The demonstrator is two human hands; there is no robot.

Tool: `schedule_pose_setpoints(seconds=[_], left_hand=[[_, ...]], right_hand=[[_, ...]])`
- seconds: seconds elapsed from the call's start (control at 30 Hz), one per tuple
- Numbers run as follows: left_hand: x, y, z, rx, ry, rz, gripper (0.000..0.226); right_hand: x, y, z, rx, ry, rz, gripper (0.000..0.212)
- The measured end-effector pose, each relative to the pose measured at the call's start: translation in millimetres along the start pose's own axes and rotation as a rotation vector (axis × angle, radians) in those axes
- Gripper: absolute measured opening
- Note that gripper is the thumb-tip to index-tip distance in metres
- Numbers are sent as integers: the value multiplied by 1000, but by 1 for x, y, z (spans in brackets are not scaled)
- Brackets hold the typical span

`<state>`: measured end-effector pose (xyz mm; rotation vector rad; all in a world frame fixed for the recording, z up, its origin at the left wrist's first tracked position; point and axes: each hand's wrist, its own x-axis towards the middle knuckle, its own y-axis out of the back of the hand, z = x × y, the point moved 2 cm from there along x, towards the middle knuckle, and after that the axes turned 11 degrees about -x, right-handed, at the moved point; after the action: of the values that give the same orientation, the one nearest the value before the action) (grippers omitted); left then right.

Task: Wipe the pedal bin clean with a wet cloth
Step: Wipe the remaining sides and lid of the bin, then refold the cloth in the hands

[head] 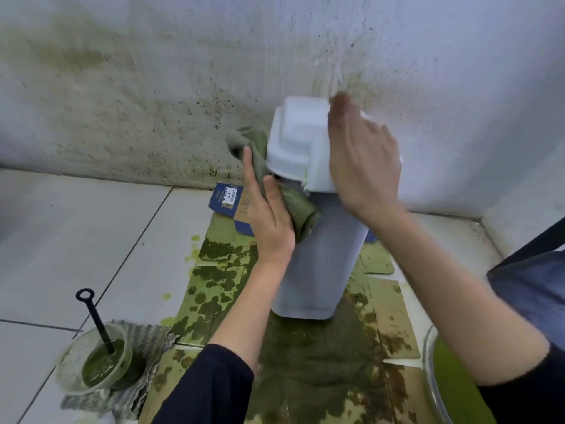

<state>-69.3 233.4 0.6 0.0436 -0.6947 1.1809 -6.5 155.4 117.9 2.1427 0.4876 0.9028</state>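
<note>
A grey pedal bin (318, 264) with a white lid (298, 139) stands against the stained wall. The lid is tipped up. My left hand (267, 209) holds a green-stained wet cloth (293, 203) against the bin's upper left side, just under the lid's edge, with thumb and fingers around the cloth. The cloth bunches up past my fingertips beside the lid. My right hand (362, 157) lies over the lid's right side, fingers fairly straight and blurred; whether it touches the lid is unclear.
Flattened cardboard (321, 356) soaked with green stains lies under the bin. A small tub of green liquid (97, 361) with a black stick stands on a grey rag at lower left. A bowl of green liquid (449, 384) sits at lower right. White floor tiles lie to the left.
</note>
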Motion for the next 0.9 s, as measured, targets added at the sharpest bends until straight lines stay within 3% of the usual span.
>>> schedule_pose_setpoints(seconds=[0.3, 0.47, 0.5, 0.6, 0.67, 0.8, 0.9], left_hand=[[-17, 61, 45, 279, 77, -164, 37], [-13, 51, 83, 328, 71, -231, 36], [-12, 47, 93, 326, 68, -266, 36], [-11, 31, 125, 217, 122, -357, 40], [-11, 16, 147, 103, 192, -417, 42], [-24, -18, 181, -156, 441, -625, 44], [-34, -35, 187, -118, 519, -725, 53]], right_hand=[[-92, -21, -2, 283, -38, -70, 98], [-86, 1, 5, 663, -315, -181, 122], [-85, 10, 4, 736, -361, -205, 120], [-86, 41, 3, 834, -458, -240, 70], [-89, 55, 5, 852, -497, -276, 55], [-97, 77, 5, 899, -456, -425, 56], [-103, 106, 4, 929, -453, -354, 57]])
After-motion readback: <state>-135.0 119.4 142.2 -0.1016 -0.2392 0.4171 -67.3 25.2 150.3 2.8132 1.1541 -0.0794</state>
